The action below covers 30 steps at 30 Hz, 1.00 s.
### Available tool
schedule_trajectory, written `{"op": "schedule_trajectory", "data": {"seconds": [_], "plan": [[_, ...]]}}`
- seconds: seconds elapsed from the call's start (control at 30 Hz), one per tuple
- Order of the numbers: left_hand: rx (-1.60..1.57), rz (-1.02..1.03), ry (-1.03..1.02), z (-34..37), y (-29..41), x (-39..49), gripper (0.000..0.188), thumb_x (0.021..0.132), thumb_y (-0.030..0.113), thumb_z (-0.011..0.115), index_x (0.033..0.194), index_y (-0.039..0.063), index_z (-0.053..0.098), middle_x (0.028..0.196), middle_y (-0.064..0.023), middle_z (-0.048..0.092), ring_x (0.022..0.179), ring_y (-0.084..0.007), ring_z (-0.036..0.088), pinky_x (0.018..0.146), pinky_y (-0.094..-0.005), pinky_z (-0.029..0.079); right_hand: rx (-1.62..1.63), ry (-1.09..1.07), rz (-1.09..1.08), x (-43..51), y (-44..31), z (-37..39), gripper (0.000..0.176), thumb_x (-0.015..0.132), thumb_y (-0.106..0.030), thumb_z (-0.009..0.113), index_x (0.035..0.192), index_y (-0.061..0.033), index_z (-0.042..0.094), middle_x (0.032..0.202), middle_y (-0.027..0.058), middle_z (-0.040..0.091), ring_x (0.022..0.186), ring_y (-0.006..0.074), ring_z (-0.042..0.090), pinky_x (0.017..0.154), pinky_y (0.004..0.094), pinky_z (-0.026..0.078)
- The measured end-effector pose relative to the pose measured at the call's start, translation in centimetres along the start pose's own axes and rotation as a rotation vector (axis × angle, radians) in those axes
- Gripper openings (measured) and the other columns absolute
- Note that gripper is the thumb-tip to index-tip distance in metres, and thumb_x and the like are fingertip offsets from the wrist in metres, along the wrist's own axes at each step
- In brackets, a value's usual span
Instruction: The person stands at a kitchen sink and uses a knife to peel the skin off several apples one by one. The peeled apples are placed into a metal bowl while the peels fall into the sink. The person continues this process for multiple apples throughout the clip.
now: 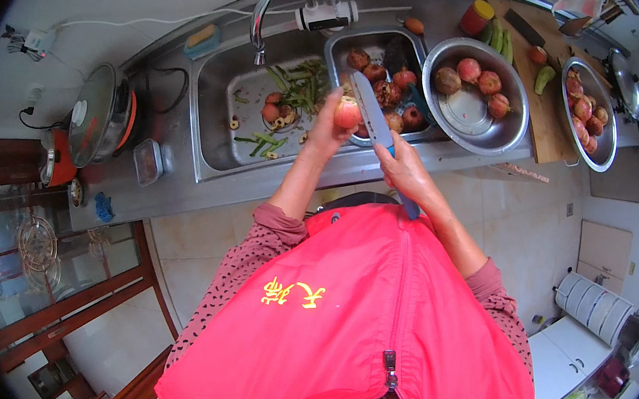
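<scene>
Over the front rim of the double sink, my left hand (pixel 330 123) holds up a red pomegranate (pixel 348 113) whose top looks cut and pale. A knife (pixel 371 110) with a spotted grey blade is gripped by its blue handle in my right hand (pixel 404 165); the blade lies against or just beside the fruit. Below them the smaller basin (pixel 332 57) holds several pomegranates (pixel 387 93), some brown and rough. Green peelings (pixel 309 81) and cut fruit pieces (pixel 271 112) lie in the larger basin (pixel 209 120).
A chrome faucet (pixel 261 19) arches over the larger basin. To the right stand a steel bowl (pixel 429 87) of pomegranates, a wooden cutting board (pixel 536 115) with a cleaver (pixel 524 27) and green vegetables (pixel 498 37), and another fruit bowl (pixel 607 152). A lidded pan (pixel 92 115) sits left.
</scene>
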<state>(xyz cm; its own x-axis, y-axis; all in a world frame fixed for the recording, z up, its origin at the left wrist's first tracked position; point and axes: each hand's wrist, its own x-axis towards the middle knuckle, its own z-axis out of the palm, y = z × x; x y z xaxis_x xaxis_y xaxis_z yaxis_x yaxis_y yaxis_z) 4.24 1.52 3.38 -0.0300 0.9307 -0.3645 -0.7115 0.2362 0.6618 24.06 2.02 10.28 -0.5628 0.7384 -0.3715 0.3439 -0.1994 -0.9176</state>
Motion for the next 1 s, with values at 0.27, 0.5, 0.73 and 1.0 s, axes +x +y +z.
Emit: {"op": "schedule_trajectory", "data": {"seconds": [0.27,0.5,0.73,1.0], "plan": [[0.180,0.092,0.126,3.3,0.2,-0.1,0.041,0.093,0.054,0.054,0.099,0.013,0.062,0.076,0.0008,0.064,0.055,-0.0062,0.056,0.040,-0.0182,0.034,-0.085,-0.070,0.032,-1.0,-1.3,-2.0,0.028,0.096,-0.021,0.054,0.113,0.0002,0.050,0.062,0.0069,0.053,0.045,0.0168,0.053,0.044,0.0350,0.043],[-0.250,0.120,0.159,2.5,-1.7,3.4,0.043,0.092,0.053,0.053,0.102,0.011,0.062,0.085,-0.0030,0.068,0.073,-0.0167,0.065,0.064,-0.0311,0.053,-0.119,0.116,-0.080,2.0,0.5,0.3,0.027,0.096,-0.020,0.053,0.112,0.0019,0.051,0.066,0.0160,0.060,0.047,0.0238,0.059,0.046,0.0395,0.047],[-0.447,0.100,0.243,0.8,-3.3,6.9,0.043,0.090,0.054,0.058,0.107,0.015,0.059,0.097,-0.0045,0.066,0.090,-0.0227,0.063,0.086,-0.0399,0.052,0.003,0.246,-0.123,5.1,2.6,2.8,0.029,0.096,-0.025,0.056,0.109,0.0011,0.053,0.075,0.0175,0.064,0.055,0.0240,0.063,0.052,0.0394,0.049],[0.204,0.465,0.430,0.6,-2.3,6.3,0.054,0.097,0.057,0.044,0.111,0.006,0.054,0.107,-0.0098,0.057,0.093,-0.0191,0.059,0.078,-0.0341,0.051,0.266,0.473,-0.148,5.0,0.6,-2.1,0.038,0.092,-0.034,0.066,0.110,-0.0034,0.053,0.075,0.0061,0.066,0.048,0.0087,0.055,0.044,0.0246,0.045]]}}
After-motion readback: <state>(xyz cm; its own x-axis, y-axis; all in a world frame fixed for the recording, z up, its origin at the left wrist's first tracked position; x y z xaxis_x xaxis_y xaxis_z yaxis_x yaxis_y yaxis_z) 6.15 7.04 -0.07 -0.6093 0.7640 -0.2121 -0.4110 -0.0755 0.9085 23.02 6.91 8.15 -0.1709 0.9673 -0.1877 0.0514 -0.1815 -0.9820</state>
